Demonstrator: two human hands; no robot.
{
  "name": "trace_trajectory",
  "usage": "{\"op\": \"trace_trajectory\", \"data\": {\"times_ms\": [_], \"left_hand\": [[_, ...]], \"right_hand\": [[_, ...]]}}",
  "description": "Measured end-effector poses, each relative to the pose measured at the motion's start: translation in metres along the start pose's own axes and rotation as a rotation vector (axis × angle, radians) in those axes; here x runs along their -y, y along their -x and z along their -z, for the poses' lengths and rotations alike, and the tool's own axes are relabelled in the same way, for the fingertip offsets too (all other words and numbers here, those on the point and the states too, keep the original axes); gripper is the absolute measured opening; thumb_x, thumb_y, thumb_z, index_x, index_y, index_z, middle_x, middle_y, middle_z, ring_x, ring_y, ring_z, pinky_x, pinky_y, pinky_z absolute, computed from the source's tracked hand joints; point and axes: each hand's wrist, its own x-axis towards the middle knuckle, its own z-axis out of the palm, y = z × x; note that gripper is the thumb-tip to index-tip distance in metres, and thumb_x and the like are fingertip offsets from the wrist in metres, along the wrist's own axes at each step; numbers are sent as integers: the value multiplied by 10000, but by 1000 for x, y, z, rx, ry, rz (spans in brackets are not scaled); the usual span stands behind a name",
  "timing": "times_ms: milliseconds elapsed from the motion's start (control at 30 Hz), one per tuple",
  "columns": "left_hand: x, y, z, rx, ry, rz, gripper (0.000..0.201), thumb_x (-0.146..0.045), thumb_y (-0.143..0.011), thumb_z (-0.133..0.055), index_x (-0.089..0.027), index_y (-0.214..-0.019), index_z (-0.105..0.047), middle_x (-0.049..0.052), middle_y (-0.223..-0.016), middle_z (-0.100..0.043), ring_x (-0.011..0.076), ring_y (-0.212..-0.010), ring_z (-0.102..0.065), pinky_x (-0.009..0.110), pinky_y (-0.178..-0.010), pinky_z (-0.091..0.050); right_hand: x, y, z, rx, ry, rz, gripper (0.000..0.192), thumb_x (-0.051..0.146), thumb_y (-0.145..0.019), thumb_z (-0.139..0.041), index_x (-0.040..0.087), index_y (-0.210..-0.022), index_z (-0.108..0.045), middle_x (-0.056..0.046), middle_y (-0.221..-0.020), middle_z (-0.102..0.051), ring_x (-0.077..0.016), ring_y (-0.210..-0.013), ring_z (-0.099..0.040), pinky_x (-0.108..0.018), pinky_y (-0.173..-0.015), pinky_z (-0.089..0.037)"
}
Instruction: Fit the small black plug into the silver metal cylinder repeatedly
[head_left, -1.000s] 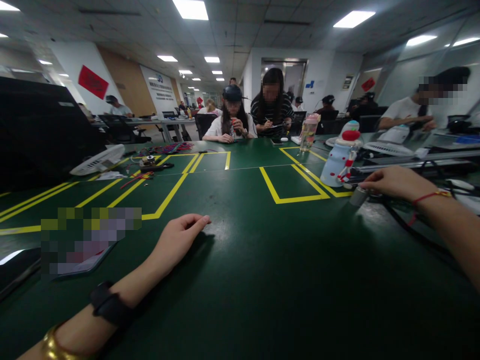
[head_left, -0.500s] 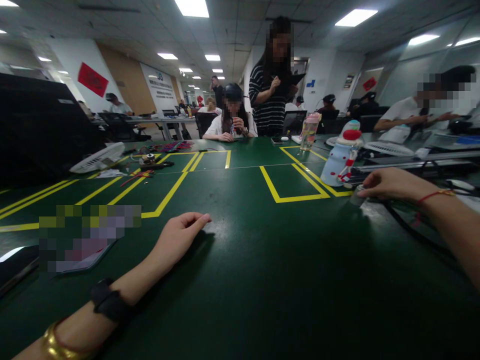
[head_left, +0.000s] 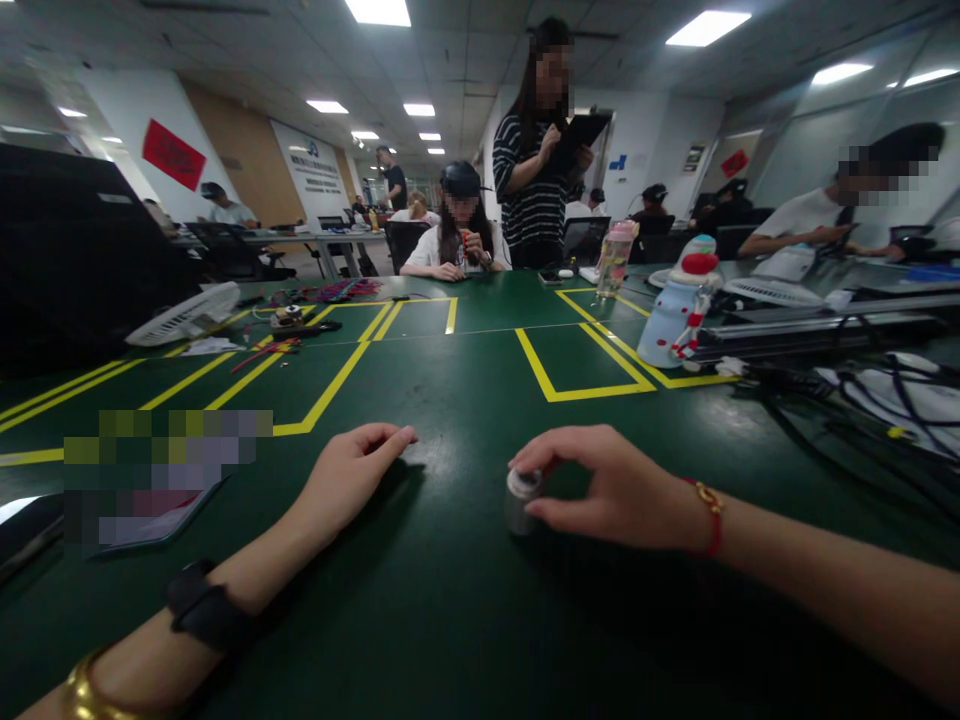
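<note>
My right hand [head_left: 611, 490] grips a small grey cylinder with a pale top [head_left: 520, 497], which stands on the green table [head_left: 465, 620] in front of me. Thumb and fingers wrap around it from the right. My left hand [head_left: 349, 480] rests on the table a short way to the left, fingers loosely curled and holding nothing. A black band and a gold bangle sit on the left wrist, a red string on the right.
Yellow tape lines [head_left: 330, 385] mark boxes on the table. A light-blue snowman-shaped bottle [head_left: 675, 310] and black cables [head_left: 840, 400] lie at the right, a phone [head_left: 150, 505] and a white fan [head_left: 184, 315] at the left. People sit and stand across the table.
My right hand carried the small cylinder from the far right, beside the snowman bottle, to the middle of the table in front of me. The left hand stayed put.
</note>
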Motion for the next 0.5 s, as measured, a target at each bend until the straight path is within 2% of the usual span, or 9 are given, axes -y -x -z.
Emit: {"op": "trace_trajectory", "data": {"times_ms": [67,167,300,400,500], "left_hand": [[0,-1,-1,0,1,-13,420,-575,-747,-514,-220,-890,-686,14,-782,-680,207,-745,-587,275,-614,-394],[-6,3,-3,22,-8,-58,409,-553,-777,-499,-208,-922,-666,19,-814,-667,204,-750,-583,287,-641,-405],[-29,20,-10,139,19,-282,299,-446,-837,-490,-232,-963,-655,26,-926,-637,187,-820,-566,295,-707,-422],[-50,38,-17,276,43,-434,219,-367,-852,-508,-279,-986,-657,18,-982,-600,167,-881,-550,286,-754,-425],[-64,49,-23,337,51,-516,171,-301,-848,-530,-284,-943,-672,16,-964,-579,156,-897,-539,281,-781,-424]], "right_hand": [[7,3,-16,21,-13,56,281,285,-752,-591,188,-1016,-595,-29,-1019,-625,-97,-882,-582,-234,-803,-472],[3,8,-25,-5,-24,59,336,281,-742,-609,194,-1062,-559,-23,-1037,-617,-94,-911,-573,-231,-821,-462],[-9,13,-32,-43,-102,-19,554,341,-661,-696,187,-1143,-472,-29,-1053,-609,-101,-933,-570,-228,-820,-462],[-13,13,-37,-12,-145,-49,496,330,-689,-676,197,-1125,-479,-13,-1045,-609,-88,-923,-571,-211,-797,-461],[-12,12,-40,-3,-134,-45,450,321,-705,-660,201,-1109,-503,-6,-1052,-597,-86,-925,-558,-214,-806,-451]]}}
